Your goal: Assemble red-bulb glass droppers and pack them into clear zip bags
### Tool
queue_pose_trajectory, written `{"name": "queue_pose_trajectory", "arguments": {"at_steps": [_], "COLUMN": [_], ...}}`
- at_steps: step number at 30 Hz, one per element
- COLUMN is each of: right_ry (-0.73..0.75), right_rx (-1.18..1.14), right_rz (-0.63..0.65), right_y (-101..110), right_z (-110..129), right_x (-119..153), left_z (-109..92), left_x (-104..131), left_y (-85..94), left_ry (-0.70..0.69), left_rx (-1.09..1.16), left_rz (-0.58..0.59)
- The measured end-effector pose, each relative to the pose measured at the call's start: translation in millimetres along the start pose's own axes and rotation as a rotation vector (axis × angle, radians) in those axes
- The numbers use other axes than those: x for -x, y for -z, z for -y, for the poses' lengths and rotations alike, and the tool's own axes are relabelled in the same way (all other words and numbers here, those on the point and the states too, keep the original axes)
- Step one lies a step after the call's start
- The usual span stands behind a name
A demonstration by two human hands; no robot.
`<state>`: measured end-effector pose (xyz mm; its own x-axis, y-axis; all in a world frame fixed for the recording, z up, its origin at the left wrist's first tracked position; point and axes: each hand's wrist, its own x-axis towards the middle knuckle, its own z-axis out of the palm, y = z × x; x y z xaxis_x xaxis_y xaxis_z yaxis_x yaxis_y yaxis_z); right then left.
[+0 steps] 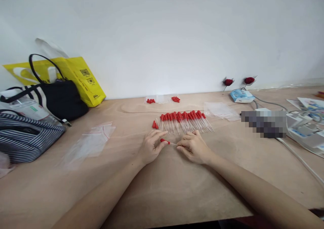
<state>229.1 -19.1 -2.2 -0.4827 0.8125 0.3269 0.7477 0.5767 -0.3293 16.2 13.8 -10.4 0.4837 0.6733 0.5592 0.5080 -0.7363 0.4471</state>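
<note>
Between your hands, over the desk (162, 197), the dropper (169, 143) runs nearly sideways: your right grip (178, 146) pinches its clear tube (173, 144); its red bulb (164, 141) points left, beside your left grip (165, 137), whose closure you cannot tell.

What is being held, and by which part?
A red-bulbed dropper: the right hand holds its clear tube; the left hand is at its red bulb, grip unclear.

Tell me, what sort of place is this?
Probably a work table in a home or small workshop, though I can't be sure: red-topped droppers lie in a row near clear bags, and a handbag sits by the wall.
</note>
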Motion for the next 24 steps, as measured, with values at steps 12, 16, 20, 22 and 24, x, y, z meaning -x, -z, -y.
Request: {"name": "queue_pose_trajectory", "arguments": {"at_steps": [12, 16, 20, 22, 24], "right_ry": [-0.643, -0.626, -0.570, -0.548, -0.518], "right_rx": [0.054, 0.161, 0.197, 0.208, 0.218], "right_rz": [-0.337, -0.305, -0.308, -0.322, -0.341], "right_y": [-23.4, -28.7, -30.1, -30.0, -30.2], "right_z": [-24.4, -24.6, -28.5, -29.1, -26.6], "right_x": [-58.9, -65.5, -63.8, -62.1, -61.5], "left_z": [38.7, 38.9, 38.2, 39.1, 42.5], "left_x": [-3.7, -2.7, -2.2, -4.0, -8.2], "left_y": [2.0, 2.2, 2.5, 1.3, -1.4], "left_ry": [0.350, 0.388, 0.454, 0.482, 0.511], "left_rx": [-0.074, -0.111, -0.183, -0.197, -0.178], "left_rz": [-0.245, -0.207, -0.140, -0.126, -0.145]}}
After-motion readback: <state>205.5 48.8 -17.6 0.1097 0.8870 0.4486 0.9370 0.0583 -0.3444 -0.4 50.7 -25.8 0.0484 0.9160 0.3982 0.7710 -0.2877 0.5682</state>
